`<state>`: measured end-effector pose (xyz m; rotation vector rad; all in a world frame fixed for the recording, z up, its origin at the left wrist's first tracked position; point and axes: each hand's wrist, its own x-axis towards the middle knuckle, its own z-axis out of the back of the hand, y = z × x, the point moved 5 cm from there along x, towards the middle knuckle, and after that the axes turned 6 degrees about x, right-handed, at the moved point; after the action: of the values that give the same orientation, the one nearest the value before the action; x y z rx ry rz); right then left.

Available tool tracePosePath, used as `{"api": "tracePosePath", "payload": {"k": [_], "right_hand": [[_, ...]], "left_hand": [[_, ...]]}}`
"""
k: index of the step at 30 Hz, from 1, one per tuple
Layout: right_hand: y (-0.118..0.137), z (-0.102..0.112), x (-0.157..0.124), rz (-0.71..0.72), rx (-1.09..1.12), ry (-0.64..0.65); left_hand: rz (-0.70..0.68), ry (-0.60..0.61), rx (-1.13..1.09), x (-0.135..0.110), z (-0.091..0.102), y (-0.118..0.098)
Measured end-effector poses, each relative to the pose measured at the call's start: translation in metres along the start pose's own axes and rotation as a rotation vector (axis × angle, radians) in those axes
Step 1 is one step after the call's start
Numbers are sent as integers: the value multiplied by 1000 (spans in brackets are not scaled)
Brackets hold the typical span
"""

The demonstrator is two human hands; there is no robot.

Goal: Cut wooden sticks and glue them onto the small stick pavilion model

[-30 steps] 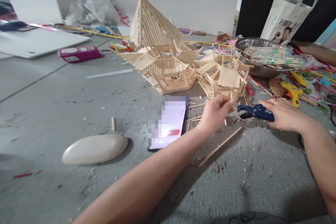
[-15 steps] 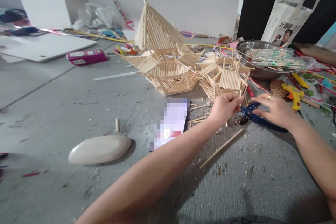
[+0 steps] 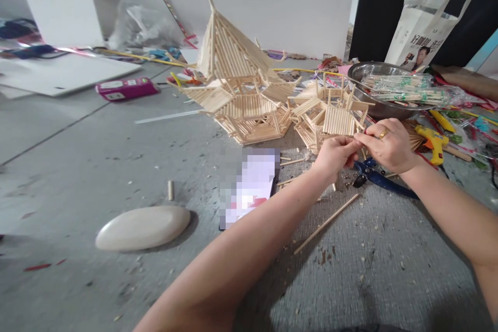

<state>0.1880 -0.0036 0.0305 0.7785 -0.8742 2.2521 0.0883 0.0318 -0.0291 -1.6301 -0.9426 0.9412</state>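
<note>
My left hand (image 3: 335, 156) is closed in a pinch in front of the small wooden-stick model (image 3: 338, 120). Against its fingertips press those of my right hand (image 3: 391, 148), which wears a ring and is pinched too. Whatever lies between the fingers is hidden. Blue-handled cutters (image 3: 392, 185) rest on the floor just below my right hand, apart from it. Further left stands a larger wooden-stick pavilion (image 3: 251, 106) with a pointed roof. One loose stick (image 3: 327, 223) lies on the floor nearer me, and short stick pieces (image 3: 291, 162) are scattered beside the phone.
A lit phone (image 3: 252, 181) lies left of my left forearm. Beyond it is a smooth pale stone (image 3: 143, 227). At the back right are a steel bowl (image 3: 360, 83) with bagged sticks, a yellow glue gun (image 3: 434, 142) and a white bag (image 3: 422, 31).
My right hand has left the cutters and moved left and up to meet my left hand's fingertips. The cutters now lie on the floor. My left hand has barely moved.
</note>
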Motion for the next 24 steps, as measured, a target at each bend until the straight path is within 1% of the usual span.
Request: {"api": "tracePosePath", "payload": {"k": [3, 8, 13, 19, 21, 24], "right_hand": [[-3, -3, 0, 14, -14, -4], [-8, -9, -1, -28, -21, 17], [-7, -8, 2, -6, -47, -53], [-6, -11, 2, -8, -49, -45], [-7, -12, 0, -32, -43, -37], [-11, -17, -2, -108, -18, 16]], "left_hand": [[7, -11, -44, -1, 2, 1], [28, -22, -157, -3, 1, 3], [58, -39, -258, -3, -1, 6], [77, -45, -320, -2, -4, 10], [77, -47, -322, -1, -4, 11], [77, -64, -318, -1, -4, 11]]}}
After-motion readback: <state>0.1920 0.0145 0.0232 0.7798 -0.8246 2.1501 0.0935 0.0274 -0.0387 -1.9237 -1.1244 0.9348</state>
